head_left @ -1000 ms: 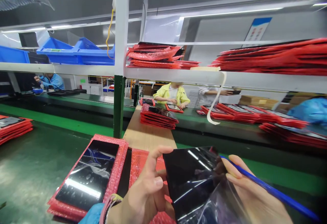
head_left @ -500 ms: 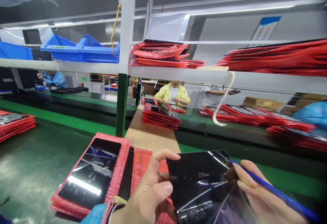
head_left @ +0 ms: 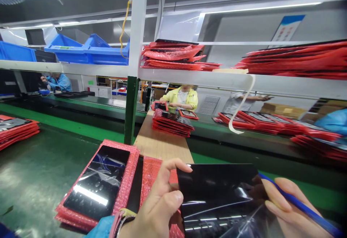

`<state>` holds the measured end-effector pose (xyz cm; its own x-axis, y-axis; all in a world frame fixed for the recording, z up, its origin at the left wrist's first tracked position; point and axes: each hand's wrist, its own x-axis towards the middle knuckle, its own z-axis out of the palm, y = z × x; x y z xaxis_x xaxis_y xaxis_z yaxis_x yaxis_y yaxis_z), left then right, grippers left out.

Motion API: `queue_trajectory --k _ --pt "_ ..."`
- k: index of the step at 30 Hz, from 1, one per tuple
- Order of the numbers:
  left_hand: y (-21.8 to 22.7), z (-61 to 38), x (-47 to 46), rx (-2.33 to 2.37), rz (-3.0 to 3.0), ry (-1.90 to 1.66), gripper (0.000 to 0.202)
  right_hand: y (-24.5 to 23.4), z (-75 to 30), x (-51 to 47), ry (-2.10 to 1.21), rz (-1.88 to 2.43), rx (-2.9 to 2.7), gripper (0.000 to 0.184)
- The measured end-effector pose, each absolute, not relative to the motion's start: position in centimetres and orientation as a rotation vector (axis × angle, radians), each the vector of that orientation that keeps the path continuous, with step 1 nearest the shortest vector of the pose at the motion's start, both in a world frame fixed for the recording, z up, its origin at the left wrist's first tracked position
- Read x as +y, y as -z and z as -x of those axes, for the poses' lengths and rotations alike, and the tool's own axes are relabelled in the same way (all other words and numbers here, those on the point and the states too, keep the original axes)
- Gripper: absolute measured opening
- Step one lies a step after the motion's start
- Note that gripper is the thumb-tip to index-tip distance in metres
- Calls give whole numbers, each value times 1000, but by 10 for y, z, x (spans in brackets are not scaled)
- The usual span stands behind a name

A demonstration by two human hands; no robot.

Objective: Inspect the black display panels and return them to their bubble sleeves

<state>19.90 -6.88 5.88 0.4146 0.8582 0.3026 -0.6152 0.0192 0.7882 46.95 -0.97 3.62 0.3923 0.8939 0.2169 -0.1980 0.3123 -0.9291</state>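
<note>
A glossy black screen panel (head_left: 214, 194) fills the lower middle, tilted toward me. My left hand (head_left: 162, 202) grips its left edge, forefinger on the top corner and thumb on the side. At the right edge, my right hand (head_left: 290, 205) pinches creased clear film (head_left: 252, 212) that spreads over the panel's right part. A slim blue pen-like stick (head_left: 295, 202) runs through that same hand; its far tip is behind the panel. Left of my hands, another black screen (head_left: 99, 182) with film lies on a red bubble-wrap stack (head_left: 130, 169).
Red bubble wrap (head_left: 150, 169) lies beside my left hand. A wooden board (head_left: 162, 149) bears stacked red-wrapped panels (head_left: 172, 124). Overhead, a shelf (head_left: 173, 74) carries red packs and blue bins (head_left: 86, 51); a white strip (head_left: 241, 111) hangs from it. A person in yellow (head_left: 180, 98) works opposite.
My right hand has moved a little to the right. The panel shows more of its face and its upper right corner is flatter. My left hand keeps its hold.
</note>
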Motion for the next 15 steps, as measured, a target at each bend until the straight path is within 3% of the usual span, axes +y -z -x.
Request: queue_trajectory --k 15 --pt "-59 -200 -68 300 -1096 -1204 32 -40 -469 -12 -890 1062 -835 51"
